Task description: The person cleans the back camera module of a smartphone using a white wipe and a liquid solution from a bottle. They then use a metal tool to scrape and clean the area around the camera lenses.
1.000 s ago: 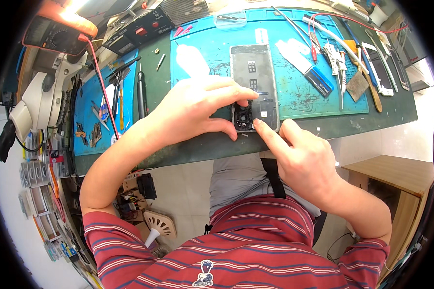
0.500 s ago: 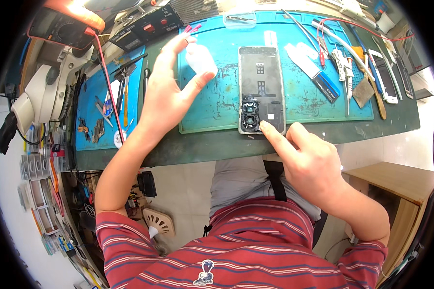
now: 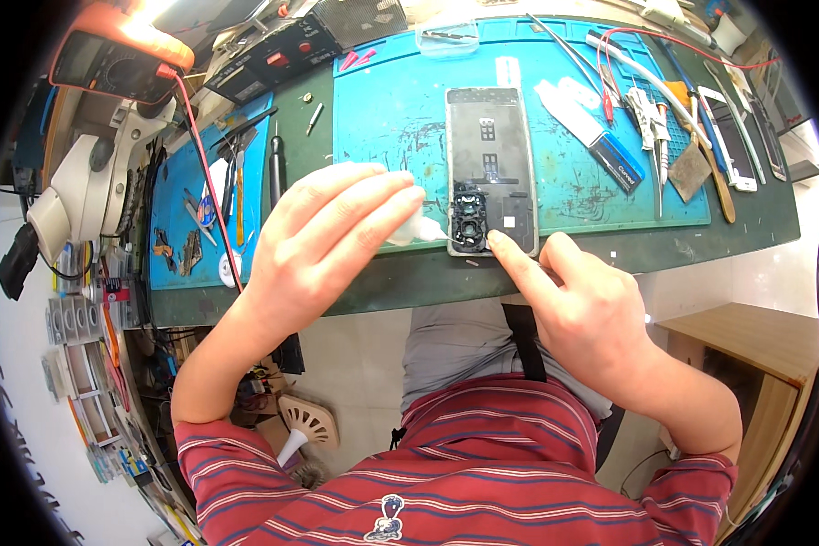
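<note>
My left hand (image 3: 328, 232) is closed around a small translucent white squeeze bottle (image 3: 417, 228), partly hidden by my fingers. The bottle is tilted, and its thin tip reaches the left edge of a black camera module (image 3: 470, 218). That module sits at the near left corner of a dark phone (image 3: 491, 150), which lies on a blue mat (image 3: 387, 109) near the table's front edge. My right hand (image 3: 587, 296) holds nothing. Its index finger is stretched out with the tip on the phone beside the module, while the other fingers are curled.
Left of the mat lie a black screwdriver (image 3: 277, 164) and a smaller blue mat (image 3: 168, 264) with tools. An orange multimeter (image 3: 123, 59) with a red lead stands far left. Right of the phone are a blue-and-white packet (image 3: 617, 162), tweezers (image 3: 569, 55) and a wooden-handled brush (image 3: 701, 182).
My left hand has come down toward the phone, turning the bottle so its tip meets the camera module. Pink pieces behind that hand now show fully. My right hand has barely moved.
</note>
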Demonstrator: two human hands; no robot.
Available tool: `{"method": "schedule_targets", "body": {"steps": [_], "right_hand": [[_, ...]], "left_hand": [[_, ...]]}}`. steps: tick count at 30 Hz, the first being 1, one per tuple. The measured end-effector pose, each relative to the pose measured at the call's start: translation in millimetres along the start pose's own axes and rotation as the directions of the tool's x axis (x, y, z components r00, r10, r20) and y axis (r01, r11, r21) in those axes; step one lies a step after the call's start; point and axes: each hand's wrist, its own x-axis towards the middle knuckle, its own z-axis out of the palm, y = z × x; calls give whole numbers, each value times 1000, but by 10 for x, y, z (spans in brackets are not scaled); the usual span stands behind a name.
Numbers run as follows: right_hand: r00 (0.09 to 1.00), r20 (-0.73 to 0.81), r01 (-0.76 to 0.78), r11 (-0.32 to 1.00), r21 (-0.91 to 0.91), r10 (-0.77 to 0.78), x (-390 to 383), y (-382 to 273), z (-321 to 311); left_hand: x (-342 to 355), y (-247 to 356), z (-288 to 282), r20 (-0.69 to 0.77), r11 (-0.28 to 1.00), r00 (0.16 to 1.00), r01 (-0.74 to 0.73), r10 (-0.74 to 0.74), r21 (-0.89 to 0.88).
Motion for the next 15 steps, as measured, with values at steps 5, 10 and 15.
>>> {"method": "schedule_targets", "body": {"steps": [5, 10, 15], "right_hand": [[998, 33, 50, 997, -50, -49, 14, 25, -41], [999, 34, 42, 997, -59, -40, 9, 20, -37], [999, 22, 29, 999, -41, -28, 1, 22, -24]], "left_hand": [[55, 66, 21, 0, 998, 999, -43, 43, 55], [79, 49, 19, 4, 995, 998, -63, 63, 76], [71, 60, 35, 21, 996, 998, -58, 56, 74]]}}
